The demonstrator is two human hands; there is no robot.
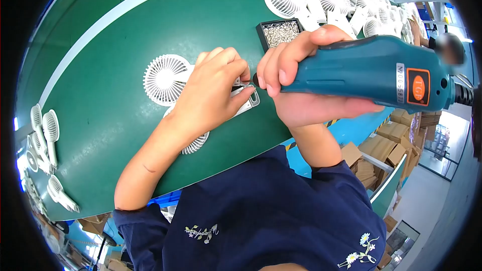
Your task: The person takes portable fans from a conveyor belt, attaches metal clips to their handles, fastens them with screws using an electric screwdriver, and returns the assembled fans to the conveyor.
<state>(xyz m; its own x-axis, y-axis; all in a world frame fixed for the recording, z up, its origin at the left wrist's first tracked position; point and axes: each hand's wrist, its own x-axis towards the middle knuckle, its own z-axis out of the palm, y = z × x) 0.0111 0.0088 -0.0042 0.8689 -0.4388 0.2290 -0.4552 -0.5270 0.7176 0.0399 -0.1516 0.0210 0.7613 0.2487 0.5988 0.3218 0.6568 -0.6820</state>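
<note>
My right hand [306, 80] is wrapped round a teal electric screwdriver [361, 73], whose dark tip points left. Facing that tip, my left hand [213, 88] presses on the white handle [247, 101] of a small fan, its fingertips close together on the part. A white round fan head [165, 79] lies beside my left hand, and another fan head [197, 143] shows partly from under my left wrist. Just behind the screwdriver tip sits a black tray [262, 37] of small silvery screws [281, 33].
Many white fans [334, 1] are piled at the back right of the green table [110, 115]. More fans [50, 128] lie along its left edge. Cardboard boxes [381, 145] stand on the right beyond the table. Another person [450, 49] is at the far right.
</note>
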